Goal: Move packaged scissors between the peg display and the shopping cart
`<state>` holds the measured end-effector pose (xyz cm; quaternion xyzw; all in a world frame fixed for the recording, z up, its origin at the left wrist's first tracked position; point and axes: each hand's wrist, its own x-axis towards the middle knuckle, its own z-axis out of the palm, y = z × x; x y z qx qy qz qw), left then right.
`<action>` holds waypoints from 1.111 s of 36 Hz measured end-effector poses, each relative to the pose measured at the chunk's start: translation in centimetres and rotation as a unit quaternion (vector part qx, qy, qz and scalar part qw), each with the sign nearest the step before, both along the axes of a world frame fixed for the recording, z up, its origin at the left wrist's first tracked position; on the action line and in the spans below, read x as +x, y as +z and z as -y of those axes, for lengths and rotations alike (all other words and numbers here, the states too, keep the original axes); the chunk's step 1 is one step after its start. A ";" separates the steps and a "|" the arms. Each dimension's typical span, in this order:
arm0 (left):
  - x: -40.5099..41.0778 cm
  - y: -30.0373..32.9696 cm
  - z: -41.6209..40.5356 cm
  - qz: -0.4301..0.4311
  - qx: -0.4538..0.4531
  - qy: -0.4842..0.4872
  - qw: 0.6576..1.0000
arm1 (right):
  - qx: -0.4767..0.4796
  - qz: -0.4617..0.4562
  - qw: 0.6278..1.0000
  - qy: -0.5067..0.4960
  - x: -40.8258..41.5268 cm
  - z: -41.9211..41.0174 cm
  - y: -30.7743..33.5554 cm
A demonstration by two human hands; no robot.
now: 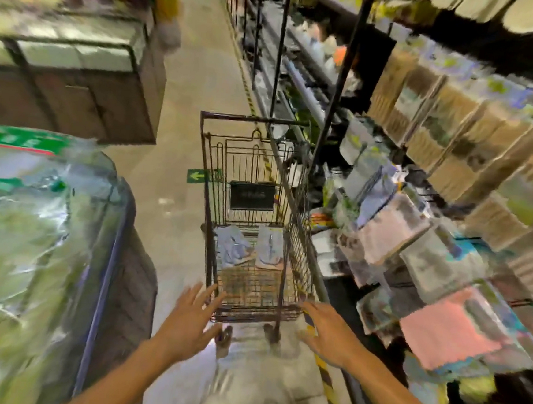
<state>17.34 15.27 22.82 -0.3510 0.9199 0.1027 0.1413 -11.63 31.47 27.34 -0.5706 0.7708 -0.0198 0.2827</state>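
Both hands empty, left hand (189, 318) and right hand (328, 331) with fingers spread by the cart (243, 314) near rim, likely to steady it; 2 scissor packs (269, 248) lie beyond fingers, peg display (393, 231) right.
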 end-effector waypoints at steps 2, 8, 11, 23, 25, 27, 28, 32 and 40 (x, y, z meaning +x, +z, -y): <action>-0.9 -0.3 1.1 -0.011 0.014 0.002 1.000 | -0.015 0.002 1.000 -0.002 -0.7 1.7 -0.8; -5.6 -0.4 5.4 0.008 0.068 0.001 0.998 | -0.018 0.019 1.000 -0.001 -3.8 7.6 -3.9; -8.2 -0.2 7.5 0.033 0.095 0.006 0.995 | -0.014 0.030 0.999 -0.004 -5.2 10.6 -4.8; -14.0 -5.6 16.2 0.042 0.103 0.006 0.994 | 0.033 0.059 0.997 -0.032 -9.6 19.7 -9.4; -15.0 -5.9 17.7 0.031 0.105 0.022 0.994 | 0.051 0.056 0.996 -0.037 -9.6 20.9 -10.3; -15.8 -6.6 19.2 0.025 0.097 0.027 0.995 | 0.067 0.055 0.995 -0.045 -9.7 22.1 -11.4; -16.1 -7.1 20.1 0.017 0.099 0.025 0.995 | 0.076 0.057 0.994 -0.054 -9.9 22.7 -12.0; -16.8 -9.9 23.6 -0.008 0.150 0.009 0.989 | 0.105 0.053 0.989 -0.087 -10.0 24.6 -13.7; -19.0 -15.4 29.5 -0.029 0.170 0.027 0.985 | 0.124 0.073 0.975 -0.169 -10.2 28.3 -19.0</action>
